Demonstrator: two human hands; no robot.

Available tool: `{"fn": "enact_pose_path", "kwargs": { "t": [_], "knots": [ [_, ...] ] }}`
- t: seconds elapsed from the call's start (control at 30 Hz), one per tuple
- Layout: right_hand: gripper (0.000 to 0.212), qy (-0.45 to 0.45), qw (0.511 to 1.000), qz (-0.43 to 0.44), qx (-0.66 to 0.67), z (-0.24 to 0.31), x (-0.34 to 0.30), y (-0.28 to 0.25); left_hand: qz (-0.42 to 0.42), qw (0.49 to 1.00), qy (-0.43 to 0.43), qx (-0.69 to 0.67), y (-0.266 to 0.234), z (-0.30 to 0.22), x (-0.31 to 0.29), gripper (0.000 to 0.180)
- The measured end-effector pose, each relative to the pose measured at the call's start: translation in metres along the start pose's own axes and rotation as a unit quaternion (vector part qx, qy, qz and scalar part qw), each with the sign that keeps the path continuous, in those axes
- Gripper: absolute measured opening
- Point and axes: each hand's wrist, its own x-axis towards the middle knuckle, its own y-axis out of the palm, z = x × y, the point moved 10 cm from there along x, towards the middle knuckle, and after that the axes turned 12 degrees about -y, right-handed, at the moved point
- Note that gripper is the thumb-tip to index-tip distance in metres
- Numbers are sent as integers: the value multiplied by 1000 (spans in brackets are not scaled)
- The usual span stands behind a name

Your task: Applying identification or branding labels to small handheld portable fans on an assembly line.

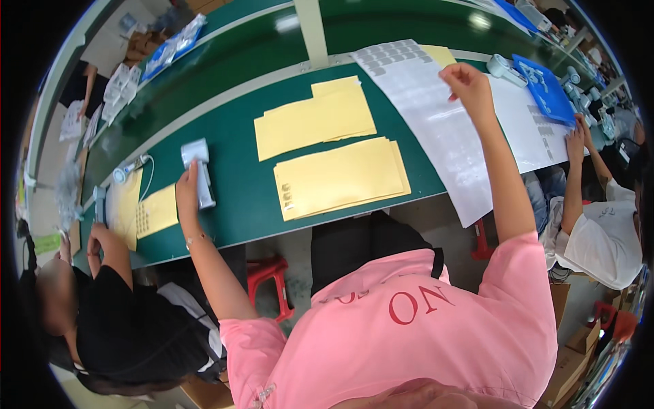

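Note:
My left hand (187, 191) is closed at the near left side of a pale grey-and-white, box-like object (203, 178) on the green bench; its exact kind I cannot make out. Raised over a long white sheet (436, 116), my right hand (470, 88) has thumb and forefinger pinched together. Anything between those fingertips is too small to make out. Rows of grey labels (395, 58) cover the sheet's far end. Between my hands lie two groups of yellow sheets, a farther stack (317, 119) and a nearer stack (340, 177) with a few dark labels at its left end.
A person in black (136, 320) sits at my left, by more yellow sheets (157, 211) and a small corded device (122, 174). On the right, a person in white (603, 235) reaches toward a blue tray (545, 88). A red stool (269, 276) stands under the bench (238, 129).

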Motion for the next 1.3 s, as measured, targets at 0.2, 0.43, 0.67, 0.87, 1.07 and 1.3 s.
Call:
{"fn": "enact_pose_path", "kwargs": {
  "t": [0.2,0.43,0.67,0.87,1.07,1.3],
  "knots": [
    [83,-124,887,-129,-425,-139,96,-113,-160,983,33,86,-20,-1,-45,55],
    [112,1,838,170,-519,-288,108,-119,-223,973,51,-14,-28,26,-64,56],
    [100,-139,979,-47,-140,-34,82,-79,-72,957,117,-256,20,-87,-156,29],
    [119,-291,947,60,124,164,-14,32,454,800,45,-391,155,-167,-250,23],
    [109,-92,929,224,281,186,-39,98,132,888,116,-425,67,-148,-224,19],
    [86,53,880,400,250,172,-63,187,501,639,-8,-583,135,-151,-255,79]
  ]
}}
